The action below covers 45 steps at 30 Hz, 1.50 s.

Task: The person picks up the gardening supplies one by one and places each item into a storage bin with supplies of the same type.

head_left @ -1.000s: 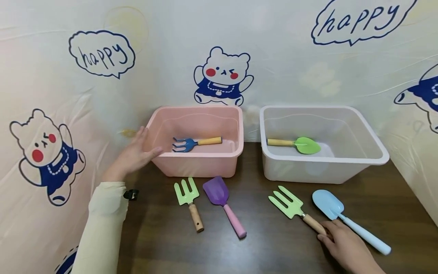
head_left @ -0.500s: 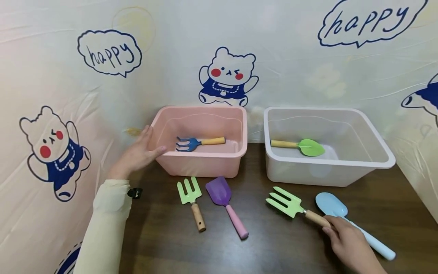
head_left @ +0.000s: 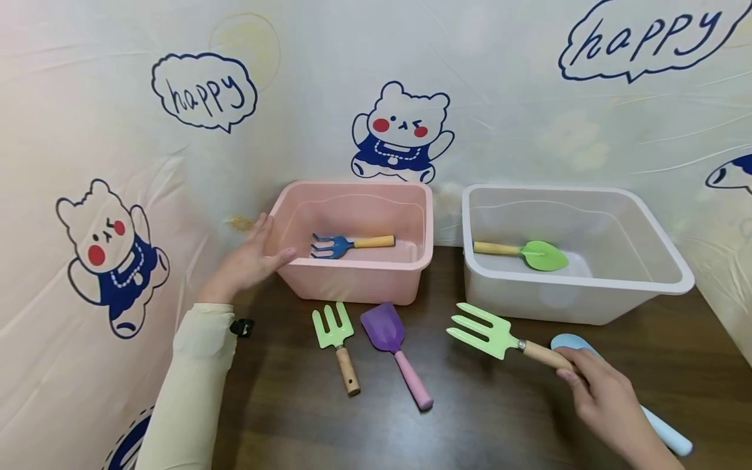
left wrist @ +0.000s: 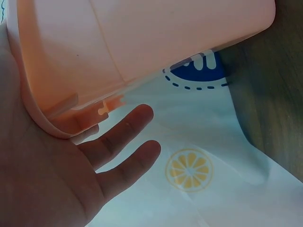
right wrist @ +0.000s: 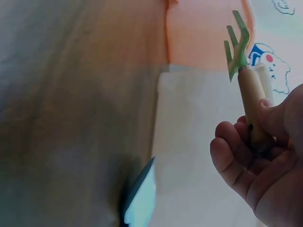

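My right hand [head_left: 608,395] grips the wooden handle of a light green hand fork [head_left: 496,336], its tines pointing left in the head view. The right wrist view shows the thumb and fingers curled round the lower handle [right wrist: 251,94]. Partly hidden beneath that hand lies a light blue trowel [head_left: 666,431]. My left hand [head_left: 249,261] rests at the left front corner of a pink bin [head_left: 352,264]. In the left wrist view its fingers [left wrist: 125,130] spread loosely beside the bin's rim. A blue cultivator [head_left: 341,247] with a yellow handle lies inside this bin.
Beside the pink bin stands a white bin [head_left: 546,300] holding a green trowel [head_left: 546,256]. On the brown table [head_left: 470,418] lie a second green hand fork [head_left: 336,336] and a purple shovel [head_left: 384,329] with a pink handle. A printed cloth [head_left: 499,85] hangs behind.
My right hand has lifted the hand fork off the table, with its tines swinging up and slightly left. The left hand stays at the pink bin. The head view has shifted a little left.
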### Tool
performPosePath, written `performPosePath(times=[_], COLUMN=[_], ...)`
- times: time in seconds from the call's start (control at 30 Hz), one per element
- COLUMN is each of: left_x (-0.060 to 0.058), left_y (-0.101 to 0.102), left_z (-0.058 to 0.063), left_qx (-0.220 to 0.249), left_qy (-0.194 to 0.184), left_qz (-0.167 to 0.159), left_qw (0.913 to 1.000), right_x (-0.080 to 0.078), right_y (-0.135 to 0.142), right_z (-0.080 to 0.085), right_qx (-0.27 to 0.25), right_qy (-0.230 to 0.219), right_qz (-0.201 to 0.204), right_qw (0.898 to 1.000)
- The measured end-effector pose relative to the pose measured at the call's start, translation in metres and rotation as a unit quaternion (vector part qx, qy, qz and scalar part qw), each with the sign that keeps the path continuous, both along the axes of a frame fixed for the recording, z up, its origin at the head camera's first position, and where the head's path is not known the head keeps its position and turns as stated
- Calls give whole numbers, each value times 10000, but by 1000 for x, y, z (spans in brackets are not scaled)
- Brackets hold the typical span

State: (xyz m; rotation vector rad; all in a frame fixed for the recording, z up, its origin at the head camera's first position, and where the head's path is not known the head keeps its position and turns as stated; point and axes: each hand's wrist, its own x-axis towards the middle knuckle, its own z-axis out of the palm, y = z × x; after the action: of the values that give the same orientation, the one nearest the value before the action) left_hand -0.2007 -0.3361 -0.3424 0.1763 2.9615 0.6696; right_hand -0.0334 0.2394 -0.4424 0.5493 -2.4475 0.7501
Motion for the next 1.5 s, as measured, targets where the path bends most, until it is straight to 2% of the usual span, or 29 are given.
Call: performPosePath(times=[0.1,0.37,0.77,1.1,1.27,1.5], left_x=[1,0,-1,1,-1,-1], left_y=[-1,-1,1,0,-1,-2], left_z=[-1,-4,-4,-4,-5,-5], left_qx=[26,30,59,135,150,99], left_qy=[-2,67,191,173,194,229], left_qz=[20,8,-24,3,9,28], left_qw=[10000,10000,9998,9998,9997,9997], right_x=[-4,-13,-28,-43,-50,-61], right_y=[-3,-9,-16,-24,-30,-36], right_z=[9,31,51,61,68,79], right_qx=[-65,-6,-64,-57,-1,193], right_qy=[125,66,478,535,409,3], right_qz=[107,101,311,355,157,-19], right_qw=[9998,9999,9984,9979,9990,9998])
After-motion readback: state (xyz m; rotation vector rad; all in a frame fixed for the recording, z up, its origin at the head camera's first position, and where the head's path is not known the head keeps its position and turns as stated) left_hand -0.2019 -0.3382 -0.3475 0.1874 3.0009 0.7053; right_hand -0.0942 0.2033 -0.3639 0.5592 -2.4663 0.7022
